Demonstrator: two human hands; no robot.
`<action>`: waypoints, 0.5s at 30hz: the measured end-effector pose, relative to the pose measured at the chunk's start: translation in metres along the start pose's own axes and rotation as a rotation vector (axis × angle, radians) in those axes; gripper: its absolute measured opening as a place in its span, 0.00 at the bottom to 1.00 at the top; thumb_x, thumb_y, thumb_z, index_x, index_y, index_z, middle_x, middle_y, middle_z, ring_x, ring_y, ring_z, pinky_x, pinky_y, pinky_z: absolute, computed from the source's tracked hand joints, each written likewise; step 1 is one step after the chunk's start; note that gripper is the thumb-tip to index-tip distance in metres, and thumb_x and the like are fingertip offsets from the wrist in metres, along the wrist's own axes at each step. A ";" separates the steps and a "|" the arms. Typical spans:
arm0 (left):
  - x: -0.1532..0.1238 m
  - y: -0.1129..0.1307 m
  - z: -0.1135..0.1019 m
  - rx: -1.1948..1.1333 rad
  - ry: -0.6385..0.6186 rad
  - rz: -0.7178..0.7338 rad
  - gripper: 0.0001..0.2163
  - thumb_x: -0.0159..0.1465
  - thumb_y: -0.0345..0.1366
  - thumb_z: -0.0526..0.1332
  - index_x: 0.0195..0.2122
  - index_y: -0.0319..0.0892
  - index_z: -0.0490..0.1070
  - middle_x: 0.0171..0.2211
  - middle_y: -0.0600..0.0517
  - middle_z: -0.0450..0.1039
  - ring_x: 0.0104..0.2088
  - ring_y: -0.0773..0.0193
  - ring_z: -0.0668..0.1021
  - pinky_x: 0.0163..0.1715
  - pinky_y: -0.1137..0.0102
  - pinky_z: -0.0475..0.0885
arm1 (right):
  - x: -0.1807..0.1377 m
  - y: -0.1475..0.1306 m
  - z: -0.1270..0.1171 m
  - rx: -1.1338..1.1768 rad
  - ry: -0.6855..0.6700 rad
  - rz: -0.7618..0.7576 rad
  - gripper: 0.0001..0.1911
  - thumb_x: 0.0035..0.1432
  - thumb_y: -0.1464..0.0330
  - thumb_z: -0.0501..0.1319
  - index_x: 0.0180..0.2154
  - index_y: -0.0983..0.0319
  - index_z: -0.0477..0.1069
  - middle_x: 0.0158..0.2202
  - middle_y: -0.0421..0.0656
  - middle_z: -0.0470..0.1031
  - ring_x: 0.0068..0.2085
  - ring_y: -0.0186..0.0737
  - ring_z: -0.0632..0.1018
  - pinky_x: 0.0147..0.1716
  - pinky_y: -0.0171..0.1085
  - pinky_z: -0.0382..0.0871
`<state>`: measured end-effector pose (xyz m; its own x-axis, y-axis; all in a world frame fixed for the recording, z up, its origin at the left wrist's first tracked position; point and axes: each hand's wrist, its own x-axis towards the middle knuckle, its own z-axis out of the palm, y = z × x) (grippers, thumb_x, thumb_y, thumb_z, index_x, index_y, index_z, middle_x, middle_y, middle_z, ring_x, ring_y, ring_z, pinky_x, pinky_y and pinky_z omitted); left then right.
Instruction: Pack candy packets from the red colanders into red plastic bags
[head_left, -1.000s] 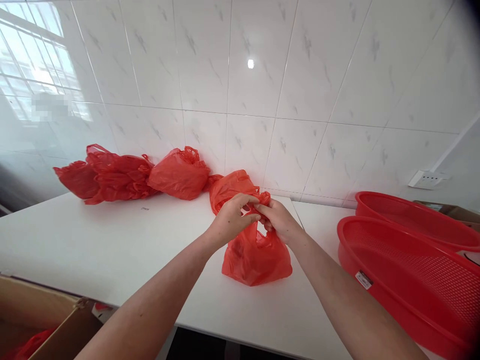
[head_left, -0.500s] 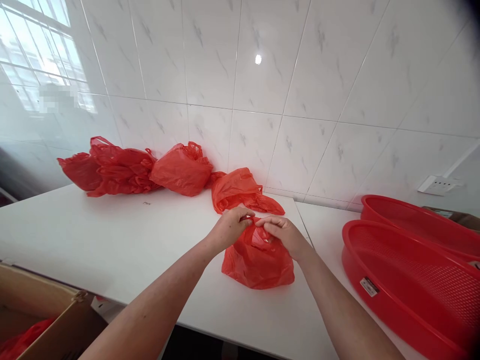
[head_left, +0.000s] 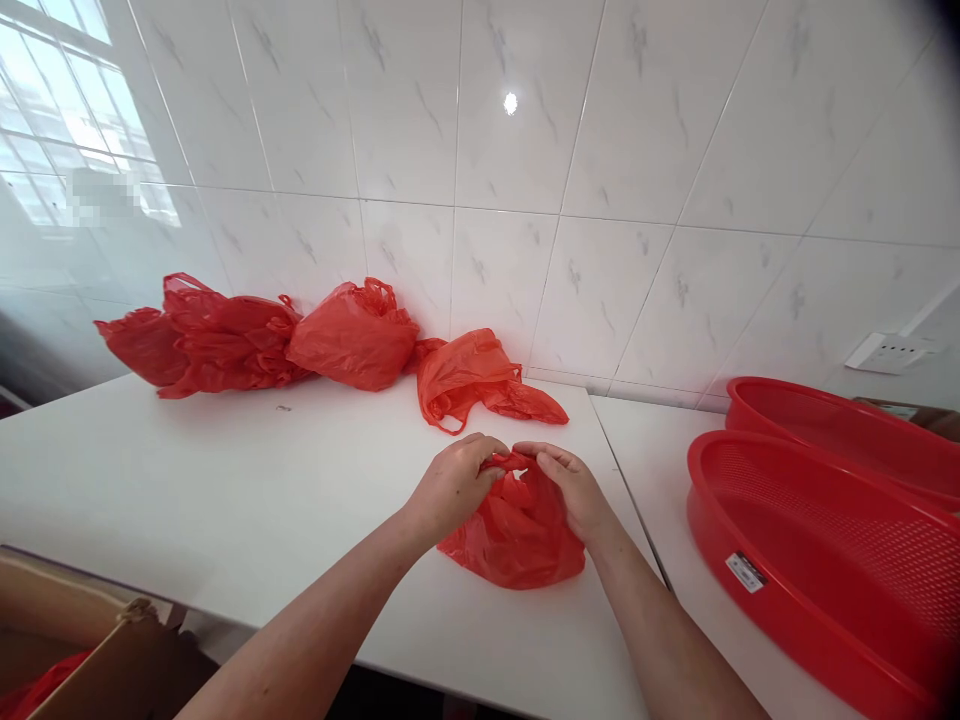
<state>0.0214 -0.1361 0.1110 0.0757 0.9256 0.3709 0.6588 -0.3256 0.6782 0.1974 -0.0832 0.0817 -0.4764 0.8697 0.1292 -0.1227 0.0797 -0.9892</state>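
Note:
A red plastic bag (head_left: 517,545) rests on the white table (head_left: 300,480) in front of me, its top gathered up. My left hand (head_left: 459,485) is closed, pinching the bag's twisted top between thumb and fingers. From the other side my right hand (head_left: 570,482) grips the same top edge, fingers bent and thumb against the plastic. Between the two hands a small gap shows in the plastic. Just behind them lies another red plastic bag (head_left: 476,375) with a loose handle loop. What the bag contains cannot be made out.
Along the tiled wall sit a bulky red bag (head_left: 356,335) and a heap of crumpled red bags (head_left: 225,340). Two red plastic baskets (head_left: 795,560) stand at the right, below a wall socket (head_left: 889,352). A cardboard box (head_left: 97,665) with red plastic inside is at lower left.
My hands have drawn the bag's top together, and a twisted strip of plastic now runs between them. The view has shifted slightly.

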 end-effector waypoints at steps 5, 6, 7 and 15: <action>-0.031 -0.002 -0.005 -0.069 -0.004 -0.092 0.12 0.61 0.32 0.55 0.43 0.51 0.71 0.29 0.55 0.68 0.30 0.64 0.70 0.30 0.70 0.66 | 0.005 0.009 -0.020 0.090 0.323 0.012 0.14 0.47 0.61 0.67 0.37 0.58 0.76 0.37 0.43 0.78 0.36 0.41 0.77 0.39 0.41 0.72; -0.038 -0.005 -0.007 -0.095 -0.012 -0.124 0.11 0.61 0.33 0.55 0.43 0.51 0.71 0.28 0.55 0.66 0.29 0.64 0.69 0.30 0.70 0.66 | 0.006 0.011 -0.024 0.058 0.401 0.007 0.13 0.47 0.62 0.67 0.36 0.59 0.76 0.37 0.43 0.78 0.36 0.41 0.77 0.40 0.41 0.72; -0.045 -0.008 -0.009 -0.119 -0.016 -0.158 0.11 0.61 0.34 0.55 0.43 0.52 0.71 0.28 0.55 0.66 0.29 0.64 0.69 0.30 0.70 0.66 | 0.007 0.012 -0.028 0.026 0.458 -0.001 0.12 0.46 0.62 0.67 0.35 0.59 0.76 0.38 0.43 0.78 0.38 0.41 0.77 0.41 0.42 0.71; -0.077 -0.053 -0.018 -0.317 -0.117 -0.196 0.41 0.51 0.43 0.70 0.64 0.56 0.51 0.62 0.45 0.57 0.56 0.48 0.67 0.56 0.53 0.62 | -0.014 0.013 -0.063 -0.058 0.051 0.010 0.50 0.47 0.55 0.69 0.65 0.48 0.44 0.61 0.48 0.63 0.60 0.47 0.65 0.56 0.51 0.61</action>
<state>-0.0324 -0.1938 0.0576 0.0680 0.9860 0.1525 0.4067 -0.1669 0.8982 0.2572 -0.0635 0.0630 -0.4323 0.8941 0.1169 -0.0670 0.0975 -0.9930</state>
